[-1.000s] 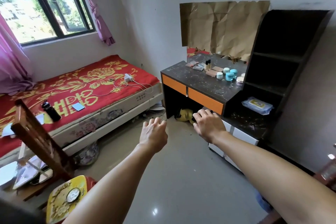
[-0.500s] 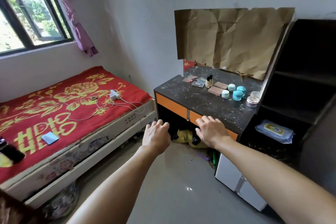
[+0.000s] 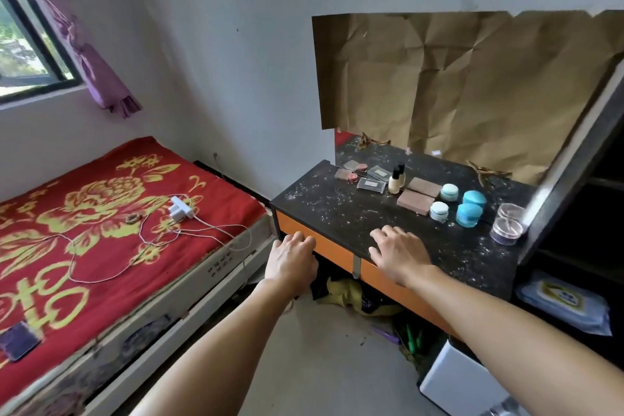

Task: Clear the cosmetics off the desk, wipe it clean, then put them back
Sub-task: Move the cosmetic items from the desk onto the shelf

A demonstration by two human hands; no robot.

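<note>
A dark, dust-speckled desk [image 3: 337,209] with orange drawer fronts stands against the wall. Along its back lie the cosmetics: a pink compact [image 3: 343,174], a clear case [image 3: 371,185], a cream bottle [image 3: 394,183], a brown palette [image 3: 415,202], a pale jar [image 3: 439,211], a blue jar [image 3: 469,215] and a clear jar [image 3: 505,230]. My left hand [image 3: 292,255] hovers at the desk's front left corner, fingers curled, holding nothing. Above the front edge my right hand [image 3: 398,252] is spread flat, empty, short of the cosmetics.
A bed with a red cover [image 3: 101,219] lies left of the desk, carrying a white charger [image 3: 180,209] and cable. Dark shelves [image 3: 580,199] flank the desk's right side, with a wipes pack [image 3: 564,302] on a low shelf. Yellow cloth [image 3: 344,292] lies under the desk.
I have come closer to the desk. Both hands have moved forward; the right hand now lies over the desktop's front edge and the left at its corner.
</note>
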